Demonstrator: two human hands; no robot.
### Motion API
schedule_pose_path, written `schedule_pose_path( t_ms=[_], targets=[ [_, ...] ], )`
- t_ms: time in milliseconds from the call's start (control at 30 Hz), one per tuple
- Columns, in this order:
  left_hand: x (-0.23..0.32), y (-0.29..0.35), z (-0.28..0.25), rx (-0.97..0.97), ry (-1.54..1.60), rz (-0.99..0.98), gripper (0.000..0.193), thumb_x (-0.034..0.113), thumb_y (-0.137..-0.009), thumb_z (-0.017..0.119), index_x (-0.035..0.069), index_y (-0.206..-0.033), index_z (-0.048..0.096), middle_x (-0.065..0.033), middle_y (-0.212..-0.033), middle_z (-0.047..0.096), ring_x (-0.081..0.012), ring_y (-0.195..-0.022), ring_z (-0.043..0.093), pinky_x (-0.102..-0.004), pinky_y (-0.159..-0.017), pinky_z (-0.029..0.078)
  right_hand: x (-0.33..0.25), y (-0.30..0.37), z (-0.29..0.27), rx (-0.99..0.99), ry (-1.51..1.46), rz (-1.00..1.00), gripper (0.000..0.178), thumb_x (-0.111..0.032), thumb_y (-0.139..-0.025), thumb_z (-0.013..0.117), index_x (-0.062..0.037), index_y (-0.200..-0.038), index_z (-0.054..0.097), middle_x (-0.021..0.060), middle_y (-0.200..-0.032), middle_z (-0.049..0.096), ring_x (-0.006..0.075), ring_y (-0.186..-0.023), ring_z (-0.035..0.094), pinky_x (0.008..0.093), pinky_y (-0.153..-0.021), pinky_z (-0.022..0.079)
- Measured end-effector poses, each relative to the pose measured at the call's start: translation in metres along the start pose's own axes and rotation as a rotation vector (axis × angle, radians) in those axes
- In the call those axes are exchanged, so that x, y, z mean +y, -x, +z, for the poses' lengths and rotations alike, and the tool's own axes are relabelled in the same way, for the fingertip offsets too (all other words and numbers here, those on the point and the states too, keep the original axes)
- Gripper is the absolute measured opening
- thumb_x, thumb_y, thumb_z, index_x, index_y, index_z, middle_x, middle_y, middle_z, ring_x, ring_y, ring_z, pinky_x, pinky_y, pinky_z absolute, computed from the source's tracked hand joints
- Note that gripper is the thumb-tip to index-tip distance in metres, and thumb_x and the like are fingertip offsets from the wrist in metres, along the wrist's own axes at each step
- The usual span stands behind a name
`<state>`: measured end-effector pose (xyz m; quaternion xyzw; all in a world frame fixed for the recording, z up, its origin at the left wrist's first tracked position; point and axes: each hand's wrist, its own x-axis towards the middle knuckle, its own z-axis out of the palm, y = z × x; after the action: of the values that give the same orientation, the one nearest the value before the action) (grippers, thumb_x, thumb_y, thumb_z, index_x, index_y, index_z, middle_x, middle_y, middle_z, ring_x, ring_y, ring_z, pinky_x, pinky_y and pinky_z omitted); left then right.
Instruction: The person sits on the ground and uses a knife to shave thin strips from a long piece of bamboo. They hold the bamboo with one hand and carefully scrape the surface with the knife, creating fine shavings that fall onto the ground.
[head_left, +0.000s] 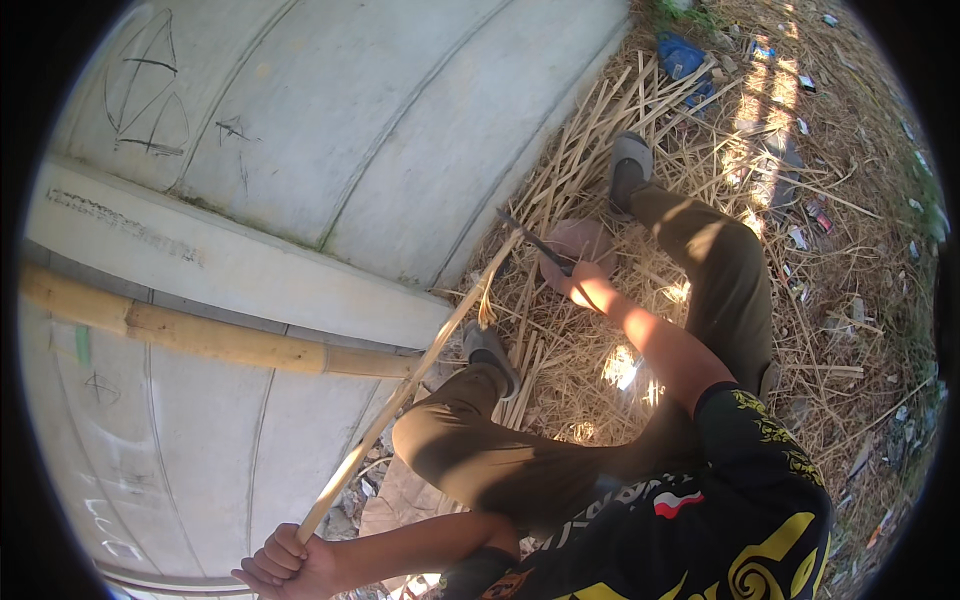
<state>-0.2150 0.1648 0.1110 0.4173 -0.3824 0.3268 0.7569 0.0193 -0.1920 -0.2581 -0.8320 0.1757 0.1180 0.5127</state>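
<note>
My left hand (285, 562) is closed around the lower end of a long, pale bamboo strip (405, 388). The strip slants up and to the right across the view. At its far end it meets the dark blade of a knife (540, 247), and thin curled shavings hang from it there. My right hand (588, 287) grips the knife's handle; the blade points up and to the left. Behind that hand and the blade lies a round, flat, reddish-brown block or stone (580, 243), partly covered. I cannot tell whether the blade is cutting into the strip.
A grey concrete wall (400, 130) fills the left side, with a thick bamboo pole (225, 340) along it. Many split bamboo strips (570, 150) and shavings lie around my feet. A blue plastic bag (682, 58) is at the far end. Scattered litter lies on the right.
</note>
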Motion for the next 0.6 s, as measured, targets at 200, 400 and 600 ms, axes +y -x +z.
schedule_pose_path(
  t_ms=[200, 400, 600],
  targets=[
    [-0.014, -0.008, -0.001, 0.006, 0.096, -0.011, 0.046, 0.022, -0.106, 0.036, 0.019, -0.061, 0.024, 0.0052, -0.046, 0.016, -0.0082, -0.040, 0.010, -0.0257, -0.040, 0.017, 0.096, -0.065, 0.002, 0.202, -1.107, 0.679, 0.022, -0.020, -0.089, 0.058, -0.0050, -0.073, 0.058, 0.0057, -0.048, 0.043, 0.0183, -0.035, 0.039, 0.0362, -0.036, 0.030],
    [-0.100, -0.009, 0.026, 0.061, 0.105, -0.076, 0.046, 0.024, -0.106, 0.035, 0.018, -0.061, 0.025, 0.0036, -0.046, 0.019, -0.0089, -0.040, 0.010, -0.0266, -0.041, 0.015, 0.058, -0.047, -0.009, 0.249, -1.125, 0.471, 0.022, -0.016, -0.084, 0.057, -0.0062, -0.067, 0.047, 0.0045, -0.050, 0.043, 0.0178, -0.038, 0.040, 0.0353, -0.036, 0.029],
    [-0.179, 0.015, 0.049, 0.150, -0.049, -0.151, 0.045, 0.029, -0.107, 0.034, 0.016, -0.065, 0.024, 0.0027, -0.046, 0.018, -0.0088, -0.041, 0.008, -0.0272, -0.040, 0.010, 0.022, -0.028, -0.032, 0.337, -1.229, 0.374, 0.021, -0.017, -0.085, 0.060, -0.0047, -0.073, 0.049, 0.0049, -0.055, 0.046, 0.0158, -0.040, 0.041, 0.0343, -0.037, 0.031]
  ],
)
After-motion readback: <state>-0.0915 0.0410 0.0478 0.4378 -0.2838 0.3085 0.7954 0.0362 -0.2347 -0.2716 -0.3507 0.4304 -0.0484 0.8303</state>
